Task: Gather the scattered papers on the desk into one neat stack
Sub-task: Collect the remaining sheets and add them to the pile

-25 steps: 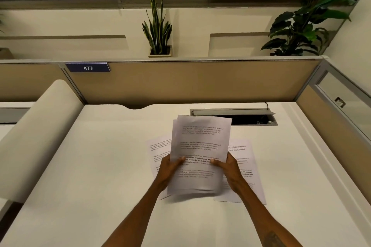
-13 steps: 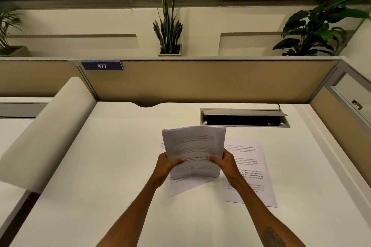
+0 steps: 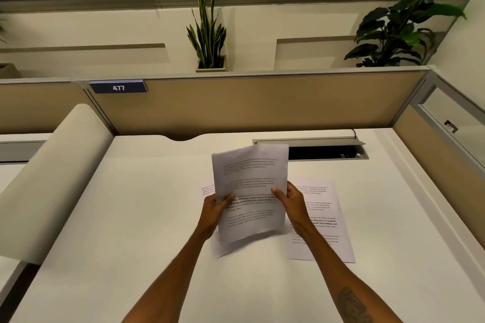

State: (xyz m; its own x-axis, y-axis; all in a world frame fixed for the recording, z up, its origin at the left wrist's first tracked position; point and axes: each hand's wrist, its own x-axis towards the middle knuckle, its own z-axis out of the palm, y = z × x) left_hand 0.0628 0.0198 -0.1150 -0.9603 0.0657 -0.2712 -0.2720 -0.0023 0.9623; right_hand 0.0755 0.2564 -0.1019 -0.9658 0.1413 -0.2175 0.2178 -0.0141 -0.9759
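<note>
While your left hand point(image 3: 215, 211) and right hand point(image 3: 294, 206) clamp the sides of the printed bundle point(image 3: 249, 191) above the desk point(image 3: 131, 217), its sheets tilt unevenly; two loose pages point(image 3: 321, 220) lie beneath.

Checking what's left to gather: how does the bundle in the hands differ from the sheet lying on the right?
The white printed paper bundle is lifted and tilted, gripped by the left hand and right hand; the single white printed sheet lies flat on the cream desk, ungripped. The bundle curls; the sheet doesn't. Both carry black text.
</note>
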